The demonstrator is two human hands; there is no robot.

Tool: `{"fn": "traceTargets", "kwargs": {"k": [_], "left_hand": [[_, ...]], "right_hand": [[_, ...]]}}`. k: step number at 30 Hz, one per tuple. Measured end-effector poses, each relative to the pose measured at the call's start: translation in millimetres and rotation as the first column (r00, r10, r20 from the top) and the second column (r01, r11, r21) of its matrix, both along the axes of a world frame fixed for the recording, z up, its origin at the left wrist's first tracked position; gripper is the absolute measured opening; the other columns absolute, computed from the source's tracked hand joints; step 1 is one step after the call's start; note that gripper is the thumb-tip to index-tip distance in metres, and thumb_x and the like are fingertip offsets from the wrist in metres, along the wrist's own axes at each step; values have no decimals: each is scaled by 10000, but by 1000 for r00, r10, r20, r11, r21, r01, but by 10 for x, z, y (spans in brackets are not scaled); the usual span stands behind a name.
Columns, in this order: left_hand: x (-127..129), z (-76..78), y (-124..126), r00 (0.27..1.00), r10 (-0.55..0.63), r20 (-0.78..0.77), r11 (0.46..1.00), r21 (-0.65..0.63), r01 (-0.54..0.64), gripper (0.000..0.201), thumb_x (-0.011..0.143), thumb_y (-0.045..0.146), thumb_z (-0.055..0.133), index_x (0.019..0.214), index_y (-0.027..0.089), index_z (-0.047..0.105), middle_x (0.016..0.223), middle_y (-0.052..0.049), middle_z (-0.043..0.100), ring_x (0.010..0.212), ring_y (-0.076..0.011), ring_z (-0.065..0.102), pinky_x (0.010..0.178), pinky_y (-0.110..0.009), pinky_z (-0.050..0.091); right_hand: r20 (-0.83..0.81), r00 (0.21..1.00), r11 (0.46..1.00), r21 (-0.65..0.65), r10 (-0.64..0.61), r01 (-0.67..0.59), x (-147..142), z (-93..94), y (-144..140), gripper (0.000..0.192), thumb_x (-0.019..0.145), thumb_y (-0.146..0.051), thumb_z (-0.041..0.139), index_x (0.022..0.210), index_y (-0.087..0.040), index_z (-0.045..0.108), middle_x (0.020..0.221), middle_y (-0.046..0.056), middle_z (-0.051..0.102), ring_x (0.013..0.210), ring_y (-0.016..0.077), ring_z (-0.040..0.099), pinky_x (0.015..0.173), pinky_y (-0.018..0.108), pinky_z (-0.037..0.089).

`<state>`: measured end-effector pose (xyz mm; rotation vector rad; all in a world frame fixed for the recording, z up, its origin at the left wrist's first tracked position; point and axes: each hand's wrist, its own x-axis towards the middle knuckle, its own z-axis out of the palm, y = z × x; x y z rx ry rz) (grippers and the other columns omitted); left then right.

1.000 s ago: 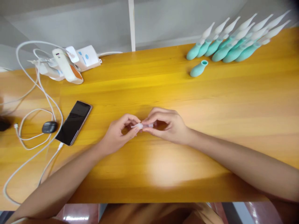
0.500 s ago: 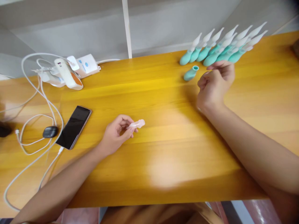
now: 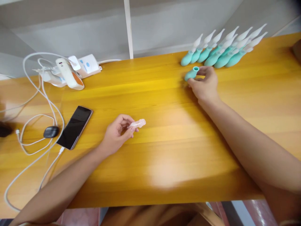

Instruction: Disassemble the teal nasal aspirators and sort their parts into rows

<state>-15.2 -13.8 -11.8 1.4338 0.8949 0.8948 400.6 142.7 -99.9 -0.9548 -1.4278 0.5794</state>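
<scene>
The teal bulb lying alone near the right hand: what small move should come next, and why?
Probably close the right hand on the teal bulb and lift it. Thumb and fingers already curl around its sides, but it lies on the table, so the grip looks unfinished. The left hand holds a clear tip, and the finished pieces each carry one.

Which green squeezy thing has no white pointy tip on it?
The lone teal bulb lying apart, in front of the row of tipped bulbs. Its mouth is open and bare, and the right hand touches it.
</scene>
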Motion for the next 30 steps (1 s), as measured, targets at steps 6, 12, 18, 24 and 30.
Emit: {"fn": "traceTargets", "kwargs": {"k": [6, 12, 18, 24, 30], "left_hand": [[-15, -17, -2, 999, 44, -16, 999, 5, -44, 266, 1037, 406, 738, 1109, 188, 605, 946, -56, 740, 767, -124, 677, 685, -233, 571], [19, -18, 4, 984, 176, -11, 984, -11, -176, 311, 982, 418, 789, 1091, 193, 603, 921, -28, 697, 677, -98, 623, 596, -208, 532], [14, 2, -7, 984, 171, -41, 984, -37, -173, 311, 1000, 434, 774, 1106, 191, 612, 903, -24, 719, 646, -88, 606, 587, -204, 517], [13, 6, -16, 983, 174, -60, 983, -50, -177, 305, 1014, 449, 766, 1106, 194, 628, 902, -31, 739, 647, -98, 617, 592, -219, 517], [4, -6, -15, 982, 180, -54, 982, -49, -183, 292, 1032, 450, 750, 1113, 195, 633, 913, -31, 753, 656, -100, 637, 615, -220, 546]], "right_hand": [[56, 944, 938, 146, -326, 315, -364, 209, -229, 368, 895, -342, 922, 1143, -259, 663, 1093, 30, 691, 684, 115, 489, 621, 302, 440], [303, 952, 997, 71, -47, 27, -1142, 649, -851, 315, 894, -298, 826, 1151, -259, 648, 1123, 85, 627, 1034, 255, 638, 881, 417, 632], [408, 864, 951, -33, 294, -308, -1485, 691, -1202, 383, 872, -177, 773, 1229, -250, 656, 1144, 109, 593, 1091, 271, 623, 860, 417, 625], [455, 824, 917, 39, 337, -396, -1468, 692, -1186, 456, 901, -179, 760, 1327, -264, 622, 1181, 107, 640, 1091, 265, 661, 933, 440, 608], [472, 835, 932, 70, 284, -357, -1466, 688, -1171, 409, 912, -187, 769, 1287, -257, 622, 1179, 117, 646, 1105, 271, 672, 909, 434, 624]]}}
